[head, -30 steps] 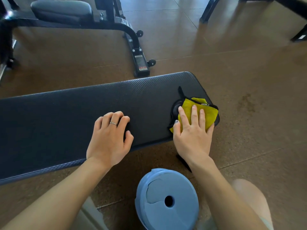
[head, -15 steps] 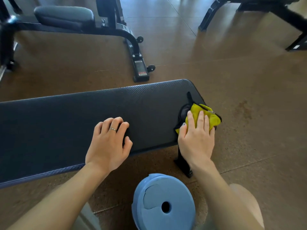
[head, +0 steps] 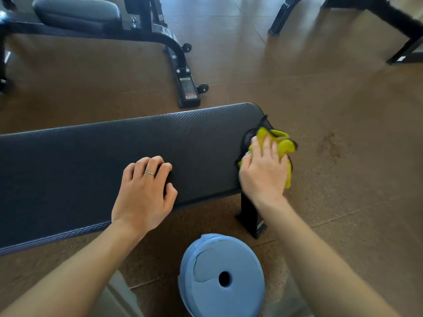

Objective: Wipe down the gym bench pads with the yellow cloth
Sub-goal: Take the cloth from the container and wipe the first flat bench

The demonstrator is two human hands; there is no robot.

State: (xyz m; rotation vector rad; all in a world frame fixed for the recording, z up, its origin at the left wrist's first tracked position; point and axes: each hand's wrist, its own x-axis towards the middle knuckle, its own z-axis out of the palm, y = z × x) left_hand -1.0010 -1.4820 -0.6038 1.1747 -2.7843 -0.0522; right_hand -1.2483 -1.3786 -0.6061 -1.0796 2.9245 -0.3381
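Here the yellow cloth [head: 282,145] sits bunched at the right end of the bench pad [head: 114,161], spilling over its rounded corner. The right hand [head: 263,172] presses down on it, fingers [head: 266,146] curled into the fabric in a holding grip. The left hand [head: 143,193] rests on the pad's near edge, fingers bent, grip holding nothing. A black bench leg [head: 250,216] stands under the right end. A blue round stool [head: 222,275] sits on the brown floor [head: 343,110] just nearer the camera.
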